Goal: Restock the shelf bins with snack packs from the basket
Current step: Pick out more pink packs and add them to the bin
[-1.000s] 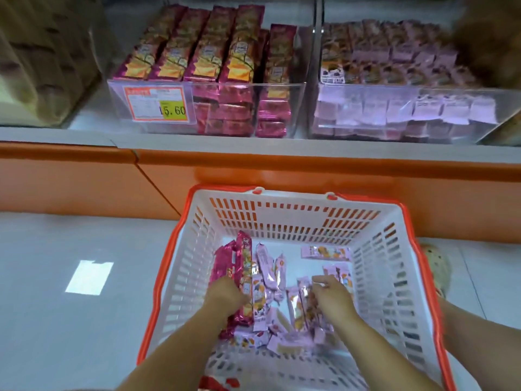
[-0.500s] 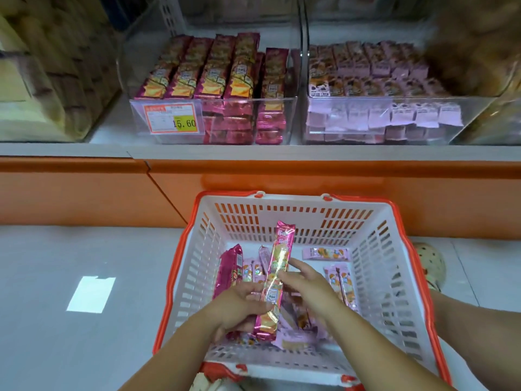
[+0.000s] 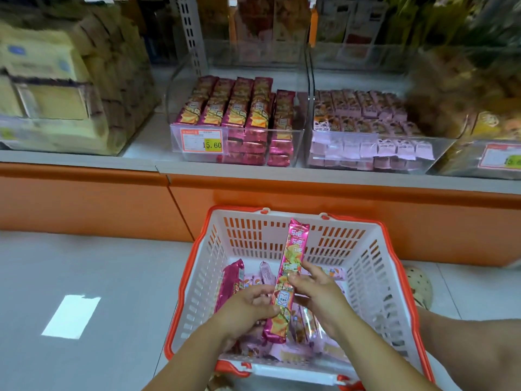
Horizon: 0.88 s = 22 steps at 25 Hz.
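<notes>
Person stands over a white basket with an orange rim (image 3: 262, 235), which sits on the floor against the orange shelf base (image 3: 84, 198).

Both hands are over the basket interior, holding one long magenta snack pack (image 3: 294, 249). The pack is near upright, its top leaning slightly right, above the far wall of the basket.
- Left hand (image 3: 245, 306): fingers curled round the lower half of the pack from the left.
- Right hand (image 3: 318, 292): thumb and fingers pinch the pack at mid-length from the right.

Basket floor holds loose packs. A second magenta pack (image 3: 231, 280) leans at the left wall, and pale pink wrappers (image 3: 307, 345) lie beneath the hands.

On the shelf above:
- Clear bin (image 3: 298, 136) holding rows of matching magenta packs, with an orange price label (image 3: 201, 141) reading 15.60 on its front.
- Just beside it on the right, a second clear bin (image 3: 366, 148) of small pale pink packs.
- Far-right bin contents are blurred, possibly brown snacks.
</notes>
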Motion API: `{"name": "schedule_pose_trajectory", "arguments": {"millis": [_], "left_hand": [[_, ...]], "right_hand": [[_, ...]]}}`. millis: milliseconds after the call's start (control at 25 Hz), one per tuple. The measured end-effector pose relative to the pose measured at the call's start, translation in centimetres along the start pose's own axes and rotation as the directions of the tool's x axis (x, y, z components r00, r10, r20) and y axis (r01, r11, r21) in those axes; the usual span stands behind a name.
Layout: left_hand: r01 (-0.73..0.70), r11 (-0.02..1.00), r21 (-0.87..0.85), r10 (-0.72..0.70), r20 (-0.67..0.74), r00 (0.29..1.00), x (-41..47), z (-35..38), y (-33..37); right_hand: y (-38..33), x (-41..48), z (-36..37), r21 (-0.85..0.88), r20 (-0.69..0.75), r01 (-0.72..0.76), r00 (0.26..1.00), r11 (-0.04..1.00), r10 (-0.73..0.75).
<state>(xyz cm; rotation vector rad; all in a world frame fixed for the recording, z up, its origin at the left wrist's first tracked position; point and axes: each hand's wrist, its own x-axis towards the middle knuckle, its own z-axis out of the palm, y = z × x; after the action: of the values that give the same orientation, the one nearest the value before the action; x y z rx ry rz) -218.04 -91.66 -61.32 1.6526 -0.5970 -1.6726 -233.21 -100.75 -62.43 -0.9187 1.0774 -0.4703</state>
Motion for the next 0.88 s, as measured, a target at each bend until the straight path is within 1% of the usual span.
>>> {"name": "schedule_pose_trajectory", "arguments": {"millis": [120, 200, 240, 320, 360, 400, 440, 480, 560, 600, 640, 680, 760, 800, 840, 880], "left_hand": [[-0.083, 0.995, -0.048, 0.084, 0.019, 0.996, -1.5, -0.5, 2.6], [-0.159, 0.987, -0.016, 0.160, 0.050, 0.986, -2.6, -1.3, 5.4], [-0.204, 0.979, 0.007, 0.203, 0.048, 0.978, -3.3, -1.8, 7.0], [-0.340, 0.940, 0.039, 0.341, -0.014, 0.940, -4.7, -3.2, 10.7], [-0.427, 0.901, 0.072, 0.432, -0.079, 0.898, -5.3, -4.0, 12.8], [-0.509, 0.848, 0.146, 0.528, -0.170, 0.832, -5.7, -5.1, 14.8], [-0.567, 0.785, 0.248, 0.618, -0.275, 0.736, -5.9, -6.3, 16.6], [-0.599, 0.721, 0.350, 0.693, -0.383, 0.611, -6.0, -7.7, 18.4], [-0.569, 0.634, 0.524, 0.765, -0.532, 0.363, -5.8, -10.2, 21.0], [-0.525, 0.629, 0.574, 0.765, -0.578, 0.285, -5.5, -11.2, 21.8], [-0.477, 0.647, 0.595, 0.750, -0.610, 0.257, -5.1, -12.0, 22.4], [-0.438, 0.677, 0.592, 0.726, -0.635, 0.265, -4.4, -12.8, 22.7], [-0.382, 0.739, 0.555, 0.672, -0.651, 0.354, -2.7, -13.9, 22.8], [-0.378, 0.750, 0.543, 0.661, -0.635, 0.400, -1.7, -14.4, 22.7], [-0.403, 0.743, 0.534, 0.669, -0.612, 0.423, -0.9, -14.8, 22.5], [-0.433, 0.735, 0.522, 0.678, -0.596, 0.431, -0.1, -15.2, 22.4]], "right_hand": [[-1.9, -1.6, 1.2, -0.111, 0.028, 0.053, 0.998, 0.992, -0.050], [-4.8, -2.8, 2.4, -0.209, 0.016, 0.150, 0.989, 0.966, -0.150], [-6.8, -3.6, 3.1, -0.231, 0.022, 0.210, 0.977, 0.950, -0.211], [-12.1, -5.1, 4.7, -0.256, 0.022, 0.351, 0.933, 0.900, -0.358], [-14.9, -5.6, 5.4, -0.268, 0.021, 0.419, 0.903, 0.868, -0.429], [-17.7, -5.8, 6.0, -0.296, 0.017, 0.475, 0.870, 0.829, -0.493], [-20.3, -5.7, 6.5, -0.339, 0.001, 0.516, 0.836, 0.787, -0.549], [-23.0, -5.4, 7.2, -0.402, -0.009, 0.550, 0.797, 0.732, -0.604], [-27.3, -3.3, 8.2, -0.564, -0.032, 0.529, 0.753, 0.634, -0.657], [-29.0, -1.9, 8.6, -0.641, -0.044, 0.492, 0.743, 0.589, -0.668], [-30.5, -0.2, 9.0, -0.713, -0.054, 0.445, 0.736, 0.542, -0.675], [-31.7, 1.7, 9.4, -0.783, -0.060, 0.387, 0.732, 0.486, -0.679], [-33.2, 4.8, 10.1, -0.885, -0.077, 0.256, 0.743, 0.388, -0.665], [-33.6, 6.0, 10.4, -0.926, -0.078, 0.187, 0.753, 0.327, -0.653], [-33.7, 6.9, 10.7, -0.963, -0.075, 0.113, 0.763, 0.246, -0.642], [-33.7, 7.5, 11.0, -0.988, -0.069, 0.035, 0.769, 0.150, -0.635]]}}
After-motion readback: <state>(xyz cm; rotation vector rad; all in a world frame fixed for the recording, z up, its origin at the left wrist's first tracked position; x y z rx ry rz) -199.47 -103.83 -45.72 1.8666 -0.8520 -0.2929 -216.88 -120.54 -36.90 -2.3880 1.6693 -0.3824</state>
